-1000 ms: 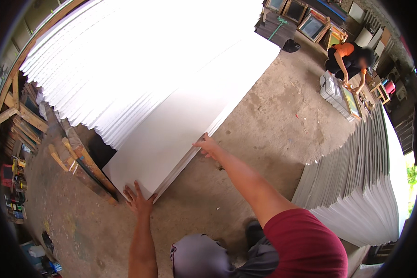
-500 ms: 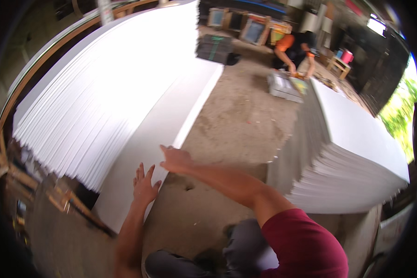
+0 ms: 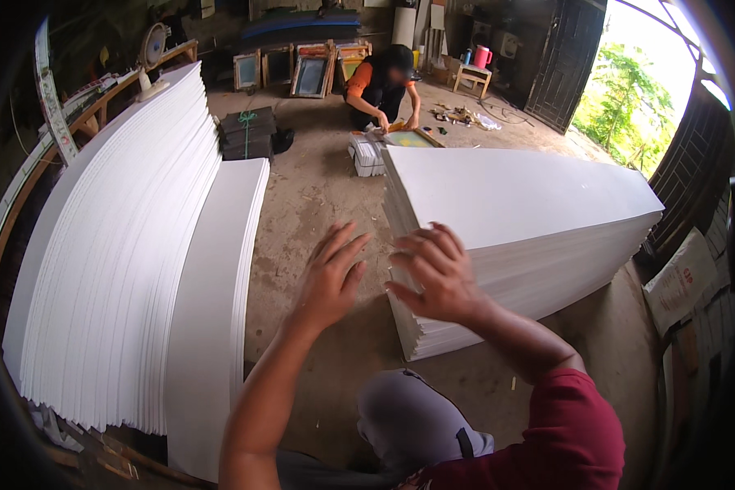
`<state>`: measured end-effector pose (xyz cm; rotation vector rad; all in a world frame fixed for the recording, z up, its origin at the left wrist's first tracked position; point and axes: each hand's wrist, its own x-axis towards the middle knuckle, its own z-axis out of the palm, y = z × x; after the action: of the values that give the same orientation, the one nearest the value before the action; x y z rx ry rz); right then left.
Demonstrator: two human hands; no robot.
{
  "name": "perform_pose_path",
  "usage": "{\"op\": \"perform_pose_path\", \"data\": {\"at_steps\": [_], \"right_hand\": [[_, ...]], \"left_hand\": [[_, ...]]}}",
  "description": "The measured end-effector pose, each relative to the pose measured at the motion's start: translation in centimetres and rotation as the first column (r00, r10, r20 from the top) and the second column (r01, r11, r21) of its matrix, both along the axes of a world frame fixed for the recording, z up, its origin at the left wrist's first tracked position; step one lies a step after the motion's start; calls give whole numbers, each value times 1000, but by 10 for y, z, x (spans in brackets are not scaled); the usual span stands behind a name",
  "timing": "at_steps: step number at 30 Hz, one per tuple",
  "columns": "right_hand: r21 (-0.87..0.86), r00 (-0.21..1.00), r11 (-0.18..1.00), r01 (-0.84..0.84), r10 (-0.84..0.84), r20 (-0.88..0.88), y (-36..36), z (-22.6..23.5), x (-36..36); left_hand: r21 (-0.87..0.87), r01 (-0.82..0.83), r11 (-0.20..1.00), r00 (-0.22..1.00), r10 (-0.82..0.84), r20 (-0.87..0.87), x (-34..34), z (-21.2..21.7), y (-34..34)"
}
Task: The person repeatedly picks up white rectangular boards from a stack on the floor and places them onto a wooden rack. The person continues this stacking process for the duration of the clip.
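Observation:
My left hand (image 3: 331, 278) is raised above the floor with its fingers apart and nothing in it. Facing it, my right hand (image 3: 437, 278) has bent, spread fingers and is also without anything. In the picture it overlaps the near left corner of a big stack of white sheets (image 3: 531, 192); whether it touches them I cannot tell. To the left, many large white sheets (image 3: 122, 245) stand on edge, leaning in a thick row. A narrower white stack (image 3: 208, 269) runs along their right side.
A co-worker (image 3: 388, 86) crouches at the back over a yellowish framed screen (image 3: 412, 139), beside a small bundle of white paper (image 3: 367, 155). A dark bundle tied with green string (image 3: 247, 133) sits behind the narrow stack. Concrete floor (image 3: 318, 192) runs between the stacks.
Both hands have left the narrow white stack and moved right, up in front of me. The right hand's pointing finger has given way to spread fingers. My view has swung right.

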<state>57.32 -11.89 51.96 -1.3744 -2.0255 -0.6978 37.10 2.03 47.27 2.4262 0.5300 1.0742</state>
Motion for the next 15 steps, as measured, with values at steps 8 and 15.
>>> {"op": "perform_pose_path", "data": {"at_steps": [8,15], "right_hand": [[-248,979,949,193,-201,-9,-14,3,69],[-188,981,974,127,-151,-120,-11,17,76]], "left_hand": [[0,268,963,962,-267,47,73,34,-7],[-43,406,913,912,-407,-53,87,47,5]]}}
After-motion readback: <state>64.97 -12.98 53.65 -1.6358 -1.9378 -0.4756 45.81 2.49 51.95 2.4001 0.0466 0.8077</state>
